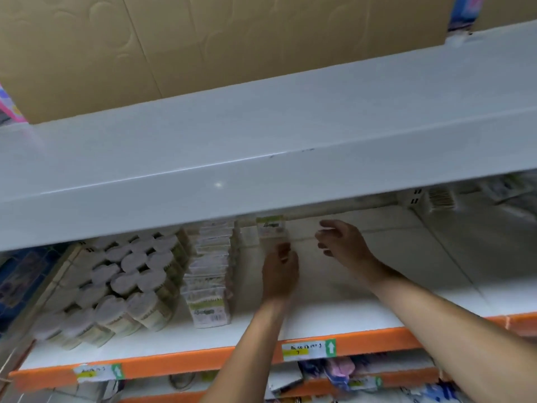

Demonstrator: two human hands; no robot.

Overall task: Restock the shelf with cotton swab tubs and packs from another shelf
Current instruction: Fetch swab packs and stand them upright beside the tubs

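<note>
I face a store rack: a white shelf (pixel 363 312) with an orange front lip (pixel 203 363) carrying two price tags (pixel 309 349), and above it a deep grey-white shelf (pixel 261 141) whose underside hides the back of the space I work in. On that upper shelf stands brown cardboard (pixel 145 45). Toward the left end of the white shelf sit the tubs (pixel 122 283), a tight block with heart-shaped lids, reaching from near the front lip back under the upper shelf. Just beside them on the right stands a row of packs (pixel 209 274), upright, one behind another, the front one close to the lip. The middle and right of the shelf are bare white. A lower shelf below the lip holds blurred coloured goods (pixel 340 370). Both my forearms reach in over the lip. My left hand (pixel 280 271) is near the back, right of the row, fingers curled up around the lower edge of one pack (pixel 271 231), which stands upright at the rear. My right hand (pixel 340 242) hangs just to the right of that pack, fingers loosely spread and holding nothing; whether it touches the pack I cannot tell.
</note>
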